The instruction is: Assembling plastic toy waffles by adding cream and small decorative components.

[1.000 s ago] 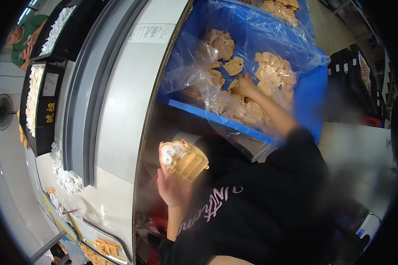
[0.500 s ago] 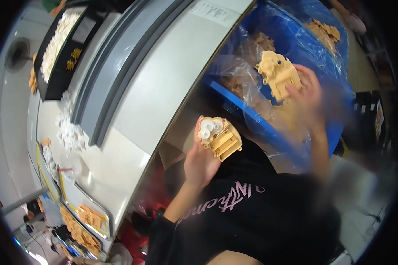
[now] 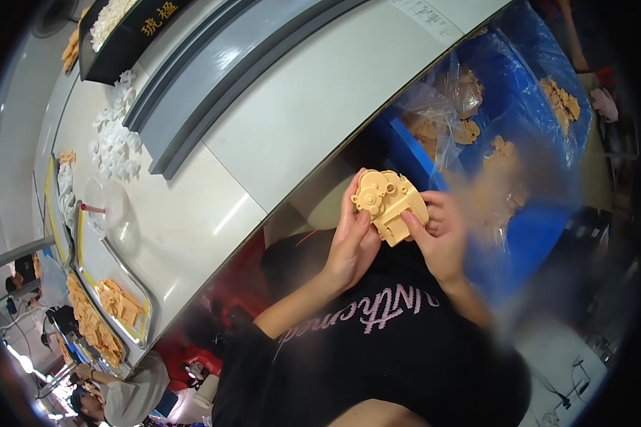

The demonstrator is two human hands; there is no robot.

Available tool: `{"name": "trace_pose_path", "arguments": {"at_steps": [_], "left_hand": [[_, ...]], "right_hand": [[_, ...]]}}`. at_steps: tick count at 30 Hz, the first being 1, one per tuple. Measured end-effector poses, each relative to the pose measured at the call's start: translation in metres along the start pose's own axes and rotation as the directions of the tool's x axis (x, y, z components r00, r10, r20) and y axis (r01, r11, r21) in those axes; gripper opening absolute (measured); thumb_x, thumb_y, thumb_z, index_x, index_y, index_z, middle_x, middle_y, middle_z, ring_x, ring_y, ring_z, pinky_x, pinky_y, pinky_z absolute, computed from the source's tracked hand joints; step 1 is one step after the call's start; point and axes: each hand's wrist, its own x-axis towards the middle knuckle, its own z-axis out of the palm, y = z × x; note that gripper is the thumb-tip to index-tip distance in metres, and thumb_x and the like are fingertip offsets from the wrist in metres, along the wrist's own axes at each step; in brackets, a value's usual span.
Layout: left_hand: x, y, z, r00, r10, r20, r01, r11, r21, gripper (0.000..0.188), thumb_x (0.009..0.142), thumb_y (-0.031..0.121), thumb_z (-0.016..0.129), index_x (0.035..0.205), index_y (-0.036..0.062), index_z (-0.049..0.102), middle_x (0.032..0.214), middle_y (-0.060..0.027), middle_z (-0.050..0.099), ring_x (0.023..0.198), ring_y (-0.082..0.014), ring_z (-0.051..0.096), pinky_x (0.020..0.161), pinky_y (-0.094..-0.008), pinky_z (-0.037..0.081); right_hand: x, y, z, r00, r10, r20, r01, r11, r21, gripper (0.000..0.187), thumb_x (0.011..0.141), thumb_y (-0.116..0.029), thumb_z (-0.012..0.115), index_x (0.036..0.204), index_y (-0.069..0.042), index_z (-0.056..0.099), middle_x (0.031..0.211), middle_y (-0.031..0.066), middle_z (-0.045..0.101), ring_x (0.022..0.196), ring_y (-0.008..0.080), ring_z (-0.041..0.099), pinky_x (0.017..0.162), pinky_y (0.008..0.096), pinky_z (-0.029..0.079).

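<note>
In front of my body, both hands meet around a tan plastic gearbox housing. My left hand point(image 3: 352, 245) is closed on its left side, thumb along the lower edge, supporting the open half from below. Closed on the right side, my right hand point(image 3: 440, 231) presses its thumb on the housing cover point(image 3: 392, 203), which lies over that half. The cover shows round bosses, a small hole and a rectangular recess. The white gears in the lower half are hidden now, and whether the two halves sit fully together I cannot tell.
Left is a white table point(image 3: 263, 128) with a grey curved-looking rail point(image 3: 214, 78), loose white parts point(image 3: 115, 139), a clear cup point(image 3: 105, 203) and a metal tray point(image 3: 146, 306) of tan parts. Right stands a blue crate point(image 3: 417, 149) with plastic bags. A co-worker point(image 3: 132, 388) is at lower left.
My right hand has brought the cover from above the blue crate onto the half in my left hand, covering the white gears. The view has shifted, too.
</note>
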Motion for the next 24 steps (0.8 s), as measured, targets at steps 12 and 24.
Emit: {"name": "trace_pose_path", "arguments": {"at_steps": [12,24], "left_hand": [[-0.005,0.004,-0.006,0.997,0.073,-0.021,-0.07,0.992,0.11,0.053,0.097,0.019,0.051,0.142,0.0085,0.026,0.137,-0.0089,0.038,0.127,-0.0203,0.039,0.107,-0.0368,0.032],[-0.015,0.014,0.003,0.991,0.13,0.023,-0.132,0.976,0.172,0.054,0.096,0.015,0.053,0.142,0.0026,0.027,0.136,-0.0117,0.041,0.126,-0.0197,0.041,0.105,-0.0346,0.034]], "right_hand": [[0.02,-0.014,0.014,0.983,-0.165,0.084,0.159,0.985,0.072,0.034,0.083,-0.004,0.067,0.113,0.005,0.055,0.11,0.0095,0.055,0.102,0.0164,0.055,0.091,0.0279,0.043],[0.023,-0.003,0.011,0.975,-0.102,0.196,0.076,0.988,0.137,0.025,0.085,0.0,0.065,0.107,0.007,0.055,0.102,0.01,0.054,0.096,0.0167,0.056,0.086,0.027,0.044]]}}
